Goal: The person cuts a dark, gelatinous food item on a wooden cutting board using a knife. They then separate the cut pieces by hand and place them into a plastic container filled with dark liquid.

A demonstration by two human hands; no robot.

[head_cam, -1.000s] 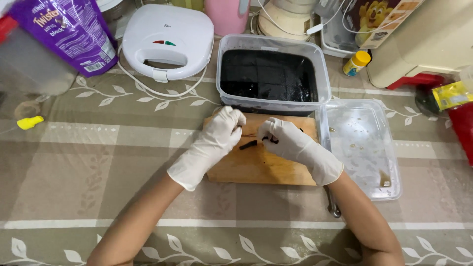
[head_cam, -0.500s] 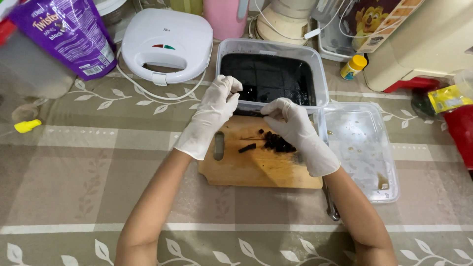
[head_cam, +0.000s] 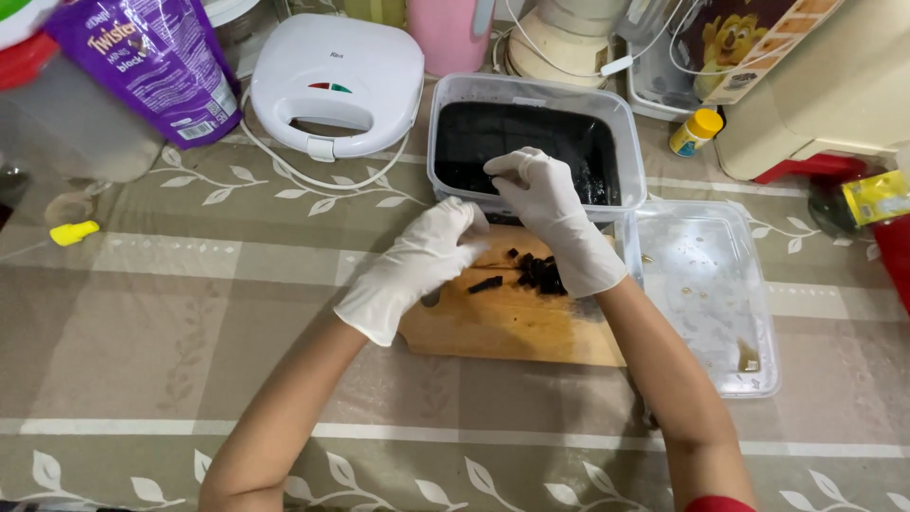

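Observation:
Both my hands wear white gloves. My left hand [head_cam: 417, 267] rests on the left part of a wooden cutting board [head_cam: 512, 327] with its fingers curled in; nothing shows in it. A grey strip, perhaps a knife, peeks out under it. My right hand [head_cam: 550, 204] hovers over the near edge of a clear plastic container [head_cam: 531, 90] filled with black jelly [head_cam: 531, 142]. Its fingertips are pinched together, and I cannot see whether they hold a piece. Several small black jelly pieces [head_cam: 536, 272] lie on the board, just under my right wrist.
The container's clear lid [head_cam: 706, 294] lies to the right of the board. A white sandwich maker [head_cam: 336, 81] with its cord, a purple bag [head_cam: 156, 66], a pink cup, a blender base and a small yellow-capped bottle [head_cam: 695, 131] stand behind. A leaf-patterned tablecloth [head_cam: 171, 313] covers the table.
My left hand has come back from the container's edge to the cutting board. My right hand has lifted off the black pieces and moved up over the container.

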